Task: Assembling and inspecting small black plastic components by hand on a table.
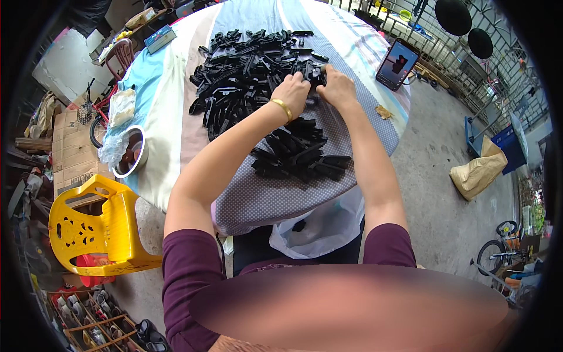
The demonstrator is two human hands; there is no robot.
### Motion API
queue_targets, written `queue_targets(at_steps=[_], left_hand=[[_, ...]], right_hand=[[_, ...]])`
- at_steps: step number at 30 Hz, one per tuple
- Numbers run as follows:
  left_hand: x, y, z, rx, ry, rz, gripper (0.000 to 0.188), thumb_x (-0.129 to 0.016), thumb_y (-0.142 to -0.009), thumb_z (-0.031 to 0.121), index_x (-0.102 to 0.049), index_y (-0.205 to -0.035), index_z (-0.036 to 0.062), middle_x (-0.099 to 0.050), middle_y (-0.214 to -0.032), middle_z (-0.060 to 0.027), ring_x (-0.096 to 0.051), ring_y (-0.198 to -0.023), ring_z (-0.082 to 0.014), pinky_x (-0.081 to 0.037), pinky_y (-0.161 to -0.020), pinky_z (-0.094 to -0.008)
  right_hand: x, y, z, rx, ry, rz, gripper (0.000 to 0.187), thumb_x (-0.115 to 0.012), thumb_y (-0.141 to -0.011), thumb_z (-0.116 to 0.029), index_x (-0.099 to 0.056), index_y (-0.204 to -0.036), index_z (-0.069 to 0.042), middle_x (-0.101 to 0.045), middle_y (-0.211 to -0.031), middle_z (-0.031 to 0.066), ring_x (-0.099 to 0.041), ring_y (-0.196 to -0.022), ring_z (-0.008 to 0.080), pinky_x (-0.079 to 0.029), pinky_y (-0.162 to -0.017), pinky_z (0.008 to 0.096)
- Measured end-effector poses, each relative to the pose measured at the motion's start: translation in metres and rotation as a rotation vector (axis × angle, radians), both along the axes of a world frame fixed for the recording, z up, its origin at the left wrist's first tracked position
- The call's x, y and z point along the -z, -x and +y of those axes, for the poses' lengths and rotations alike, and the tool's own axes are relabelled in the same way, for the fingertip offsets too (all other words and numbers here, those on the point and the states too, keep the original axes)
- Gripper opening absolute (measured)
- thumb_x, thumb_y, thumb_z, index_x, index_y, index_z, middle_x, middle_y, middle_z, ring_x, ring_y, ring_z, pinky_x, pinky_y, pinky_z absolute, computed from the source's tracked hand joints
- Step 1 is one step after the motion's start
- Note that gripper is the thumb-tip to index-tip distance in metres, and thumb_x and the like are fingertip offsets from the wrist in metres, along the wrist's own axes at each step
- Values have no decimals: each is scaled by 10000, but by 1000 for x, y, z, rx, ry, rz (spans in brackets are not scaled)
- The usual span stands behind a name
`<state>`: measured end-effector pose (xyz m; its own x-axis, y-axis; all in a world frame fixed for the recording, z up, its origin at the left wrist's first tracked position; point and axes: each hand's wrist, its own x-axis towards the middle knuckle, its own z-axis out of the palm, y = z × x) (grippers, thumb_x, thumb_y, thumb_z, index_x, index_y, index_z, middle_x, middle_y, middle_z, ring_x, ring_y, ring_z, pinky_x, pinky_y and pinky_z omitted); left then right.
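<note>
A large heap of small black plastic parts (234,79) covers the middle of the cloth-covered table (240,202). At the heap's right edge my left hand (291,92), with a gold bangle on the wrist, has its fingers curled over black pieces. Close beside it, my right hand (338,88) pinches at the same cluster of black parts (312,71) from the right. The fingertips are partly hidden, so the exact piece in each is hard to make out. Nearer to me, below both hands, lies a smaller separate pile of black parts (299,149).
A lit phone (397,64) leans upright at the table's right, near a dry leaf (383,112). An open white plastic bag (319,229) hangs at my lap. At left are a bowl (141,154), a yellow plastic chair (111,226) and a blue box (159,39).
</note>
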<state>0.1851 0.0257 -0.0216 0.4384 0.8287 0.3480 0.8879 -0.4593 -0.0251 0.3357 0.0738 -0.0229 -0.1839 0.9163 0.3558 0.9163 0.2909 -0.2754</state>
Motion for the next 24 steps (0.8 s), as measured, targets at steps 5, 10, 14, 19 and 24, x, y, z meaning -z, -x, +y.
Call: queue_targets(at_steps=[5, 10, 14, 19, 24], left_hand=[[-5, 24, -26, 77, 63, -305, 177, -630, -666, 52, -555, -824, 27, -588, -772, -126, -569, -808, -297, -464, -756, -360], [-13, 40, -59, 36, 259, -587, 311, -659, -696, 122, -547, -966, 17, -634, -852, -142, -613, -790, -318, -485, -715, -381], [-19, 55, -67, 57, 484, -658, 468, -627, -741, 53, -487, -1187, 19, -610, -805, -78, -576, -681, -118, -500, -644, -281], [-9, 63, -65, 24, 607, -1437, 314, -608, -733, -62, -525, -1035, -44, -620, -840, -100, -630, -756, -158, -532, -678, -263], [1, 59, -65, -76, 489, -1335, 236, -644, -705, -66, -581, -929, -31, -646, -830, -79, -631, -762, -133, -517, -690, -246]], right_hand=[[-14, 8, -20, -38, 154, -40, 453, -579, -698, -223, -513, -1127, -89, -633, -983, 165, -614, -945, 301, -474, -825, 403], [-21, 13, -33, -24, 166, -23, 471, -570, -693, -217, -506, -1139, -78, -639, -932, 185, -621, -913, 314, -480, -809, 407], [-22, 5, -30, -158, 214, 361, 484, -570, -703, -188, -504, -1166, -62, -614, -777, 115, -623, -658, 208, -511, -599, 322], [-32, 18, -47, -513, 791, 979, 509, -534, -795, -74, -452, -1297, -95, -534, -735, -5, -567, -601, 80, -512, -531, 231], [-32, 31, -65, -706, 841, 870, 501, -591, -793, -123, -465, -1274, -55, -538, -727, -3, -566, -592, 77, -505, -543, 218]])
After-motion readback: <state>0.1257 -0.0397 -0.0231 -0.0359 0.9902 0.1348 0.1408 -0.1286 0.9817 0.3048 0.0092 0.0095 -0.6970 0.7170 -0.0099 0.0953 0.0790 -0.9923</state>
